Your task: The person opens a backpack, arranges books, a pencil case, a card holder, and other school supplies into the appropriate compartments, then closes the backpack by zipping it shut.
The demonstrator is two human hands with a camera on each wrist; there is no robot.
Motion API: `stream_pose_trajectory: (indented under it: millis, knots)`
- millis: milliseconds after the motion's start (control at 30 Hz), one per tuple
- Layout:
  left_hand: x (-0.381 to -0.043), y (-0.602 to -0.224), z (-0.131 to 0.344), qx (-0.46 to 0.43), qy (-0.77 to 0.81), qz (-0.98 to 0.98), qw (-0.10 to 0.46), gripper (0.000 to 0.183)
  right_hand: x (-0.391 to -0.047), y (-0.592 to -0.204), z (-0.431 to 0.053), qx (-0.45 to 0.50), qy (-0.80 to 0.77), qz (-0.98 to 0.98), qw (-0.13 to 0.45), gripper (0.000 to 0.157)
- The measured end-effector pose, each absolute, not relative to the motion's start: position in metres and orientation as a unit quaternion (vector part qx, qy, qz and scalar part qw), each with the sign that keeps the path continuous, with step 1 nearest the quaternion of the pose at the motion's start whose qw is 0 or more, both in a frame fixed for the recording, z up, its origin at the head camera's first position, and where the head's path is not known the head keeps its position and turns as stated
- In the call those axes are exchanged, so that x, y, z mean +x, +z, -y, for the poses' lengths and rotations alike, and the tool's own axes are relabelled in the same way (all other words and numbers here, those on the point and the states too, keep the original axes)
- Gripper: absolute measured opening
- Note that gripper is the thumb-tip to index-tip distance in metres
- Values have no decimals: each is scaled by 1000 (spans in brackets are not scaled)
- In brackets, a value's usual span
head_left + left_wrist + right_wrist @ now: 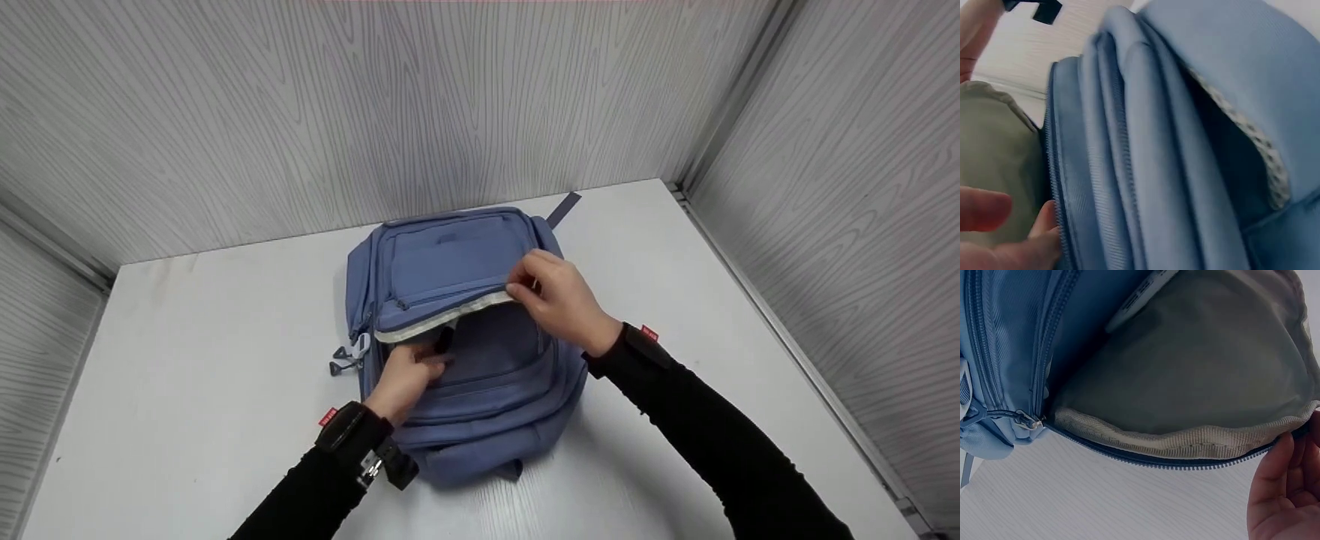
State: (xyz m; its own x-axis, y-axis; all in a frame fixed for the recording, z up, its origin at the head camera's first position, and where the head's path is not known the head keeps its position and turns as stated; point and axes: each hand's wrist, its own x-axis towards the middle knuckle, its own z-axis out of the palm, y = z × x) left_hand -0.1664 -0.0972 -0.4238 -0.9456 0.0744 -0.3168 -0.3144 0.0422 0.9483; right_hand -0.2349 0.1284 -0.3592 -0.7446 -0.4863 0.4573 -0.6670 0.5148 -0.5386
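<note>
A blue backpack (465,262) lies on the white table with its front pocket unzipped. My right hand (559,296) pinches the zipped edge of the front flap (420,330) between thumb and fingers and holds it raised; the right wrist view shows its grey-beige lining (1196,365). At the pocket's mouth, under the flap's left part, is my left hand (409,375). Its thumb (985,208) stands apart from the fingers, which touch the zipper edge (1058,185). A narrow dark thing (446,337) shows beside these fingers. Deeper inside, a white printed label (1140,298) shows.
Zipper pulls (345,360) hang at the backpack's left side, and a strap (564,208) sticks out at its upper right. The white table (202,390) extends around the bag. Wood-grained panels (360,112) stand behind and at both sides.
</note>
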Motion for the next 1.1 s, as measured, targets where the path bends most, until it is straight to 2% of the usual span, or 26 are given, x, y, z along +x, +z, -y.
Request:
stream_pose_trajectory:
  millis: [167, 333, 400, 533, 633, 700, 900, 1100]
  knots:
    - [-159, -420, 108, -30, 677, -716, 169, 61, -233, -360, -129, 336, 358, 864, 115, 7]
    - [-140, -400, 130, 55, 548, -816, 177, 42, -229, -361, -130, 347, 344, 866, 109, 7]
    - [-131, -393, 138, 92, 496, -852, 141, 32, -226, -364, -132, 357, 334, 866, 108, 8]
    - [-120, -392, 148, 135, 401, -906, -20, 20, -217, -375, -138, 390, 299, 863, 116, 11]
    - [-117, -402, 151, 156, 307, -929, -136, 23, -209, -387, -143, 417, 269, 859, 128, 12]
    - [-117, -411, 152, 175, 258, -934, -175, 27, -204, -396, -147, 430, 252, 856, 139, 14]
    - [-115, -436, 147, 218, 191, -939, -186, 36, -193, -424, -153, 450, 222, 847, 176, 17]
    - [-114, -450, 144, 230, 157, -944, -179, 34, -186, -441, -156, 462, 203, 842, 191, 15]
